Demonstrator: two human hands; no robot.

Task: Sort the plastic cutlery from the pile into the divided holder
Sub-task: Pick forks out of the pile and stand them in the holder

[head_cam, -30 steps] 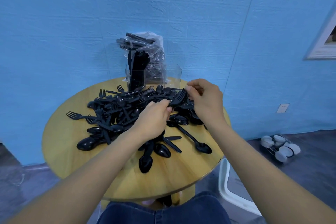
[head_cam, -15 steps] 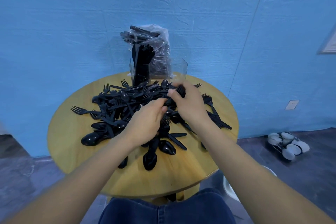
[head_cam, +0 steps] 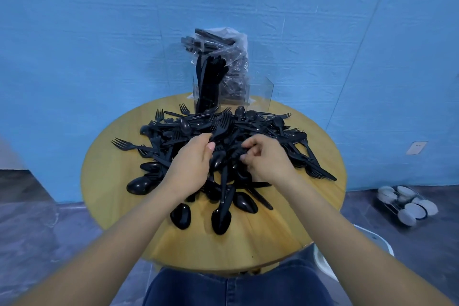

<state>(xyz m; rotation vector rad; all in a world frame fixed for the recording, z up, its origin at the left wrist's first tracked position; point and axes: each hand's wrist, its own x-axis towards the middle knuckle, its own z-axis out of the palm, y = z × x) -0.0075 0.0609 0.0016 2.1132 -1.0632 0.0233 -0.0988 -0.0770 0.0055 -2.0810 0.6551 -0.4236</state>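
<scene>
Cutlery pile (head_cam: 223, 146) spread over round table (head_cam: 119, 181) | my left hand (head_cam: 191, 164) pinches forks (head_cam: 221, 126) | my right hand (head_cam: 268, 159) curls round a piece in the heap | holder (head_cam: 207, 97) behind: one compartment filled, most still unsorted, I judge.

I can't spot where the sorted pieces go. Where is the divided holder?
The clear divided holder stands at the table's far edge by the blue wall, just beyond the cutlery pile, with a plastic bag of cutlery right behind it.
</scene>
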